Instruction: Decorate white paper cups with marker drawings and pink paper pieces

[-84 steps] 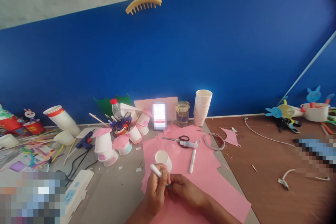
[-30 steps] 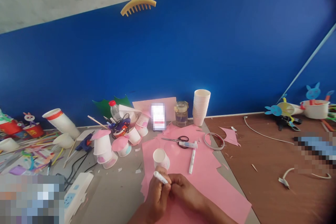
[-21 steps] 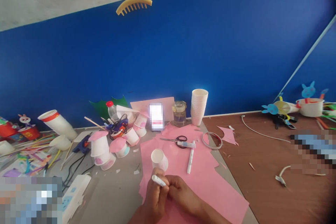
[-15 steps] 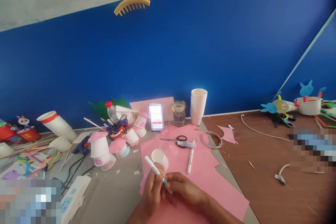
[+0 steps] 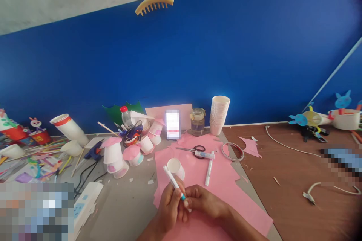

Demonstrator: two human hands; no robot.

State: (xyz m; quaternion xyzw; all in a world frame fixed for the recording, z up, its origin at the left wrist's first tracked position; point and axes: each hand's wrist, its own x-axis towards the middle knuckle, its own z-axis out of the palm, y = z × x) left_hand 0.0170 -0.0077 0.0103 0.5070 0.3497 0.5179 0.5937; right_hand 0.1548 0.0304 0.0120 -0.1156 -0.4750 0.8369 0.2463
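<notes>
My left hand (image 5: 169, 202) is closed around a white marker (image 5: 171, 177) with a teal band near its lower end. The marker slants, upper end toward the far left. Against that lower end, my right hand (image 5: 199, 200) pinches with thumb and fingers; a small pale tip shows below them. Just beyond my hands a white paper cup (image 5: 175, 167) stands, partly hidden by my left fingers. Beneath everything lies a large sheet of pink paper (image 5: 226, 199) with ragged edges. On it rest scissors (image 5: 195, 150), a glue tube (image 5: 205, 154) and a second white marker (image 5: 208, 173).
A tall stack of paper cups (image 5: 220, 115), a glass jar (image 5: 197, 122) and a lit phone (image 5: 172, 124) stand at the back. Cups with pink tops (image 5: 112, 152) and a glue gun (image 5: 94, 150) are left, near a power strip (image 5: 88, 205). A tape roll (image 5: 232, 152) lies right.
The view has shifted slightly, so everything sits a little further right. My hands keep their grip on the marker; the right fingertips have shifted slightly at its lower end.
</notes>
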